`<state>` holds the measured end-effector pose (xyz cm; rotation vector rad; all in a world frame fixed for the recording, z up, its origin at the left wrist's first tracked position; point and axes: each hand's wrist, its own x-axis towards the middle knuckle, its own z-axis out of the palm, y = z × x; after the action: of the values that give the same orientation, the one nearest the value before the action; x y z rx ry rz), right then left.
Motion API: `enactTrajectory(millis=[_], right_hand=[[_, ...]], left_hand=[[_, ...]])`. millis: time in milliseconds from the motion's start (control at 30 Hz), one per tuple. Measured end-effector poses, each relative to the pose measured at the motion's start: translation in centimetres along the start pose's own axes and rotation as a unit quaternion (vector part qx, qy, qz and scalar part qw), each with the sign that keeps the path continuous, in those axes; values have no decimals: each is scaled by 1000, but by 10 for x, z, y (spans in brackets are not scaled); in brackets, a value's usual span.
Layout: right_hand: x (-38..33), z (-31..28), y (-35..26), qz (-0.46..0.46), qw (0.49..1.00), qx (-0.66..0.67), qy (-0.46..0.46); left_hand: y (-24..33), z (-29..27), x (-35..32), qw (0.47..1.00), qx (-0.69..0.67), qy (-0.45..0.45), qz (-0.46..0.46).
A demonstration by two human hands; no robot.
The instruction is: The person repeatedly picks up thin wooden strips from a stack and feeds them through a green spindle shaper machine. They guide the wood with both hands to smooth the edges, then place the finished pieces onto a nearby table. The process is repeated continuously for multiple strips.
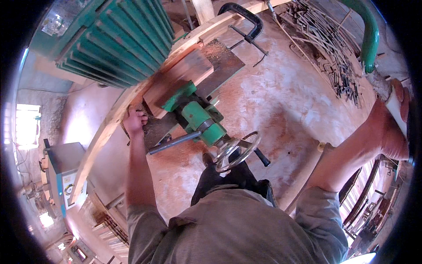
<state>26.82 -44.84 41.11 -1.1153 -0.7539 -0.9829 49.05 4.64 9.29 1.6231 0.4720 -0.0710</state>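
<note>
My left hand point(134, 120) grips the edge of a long curved wooden beam point(105, 127) that runs across the green machine's table point(224, 66). A thick wooden block point(180, 77) lies on the table beside the beam. My right hand point(395, 125) is stretched far out to the right and closed around a pale round post point(394, 108). Below the table sit the green clamp housing point(202, 121), a steel handwheel point(235, 149) and a dark lever point(173, 143).
A large green ribbed motor housing point(118, 37) looms at upper left. A black clamp point(248, 22) holds the beam at the top. Metal rods point(329, 48) are piled at upper right beside a green pipe point(369, 35). Sawdust covers the floor point(285, 97). A blue-grey machine point(61, 171) stands at left.
</note>
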Motion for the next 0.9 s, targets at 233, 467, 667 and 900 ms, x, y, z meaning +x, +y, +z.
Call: enactTrajectory(millis=[233,467,667,900], right_hand=[[-31,-5,-2,-4,1000,1,15],[-65,-13,-10,31,987,52,150],[-95,-20,-8,36,987,-34,153],[-132,-30,-9,89,987,-67,119]], left_hand=[[8,6,-6,1000,18,20,4],[10,5,-8,1000,11,13,3],[9,6,-5,1000,17,11,1],[6,1,-6,1000,-6,7,0]])
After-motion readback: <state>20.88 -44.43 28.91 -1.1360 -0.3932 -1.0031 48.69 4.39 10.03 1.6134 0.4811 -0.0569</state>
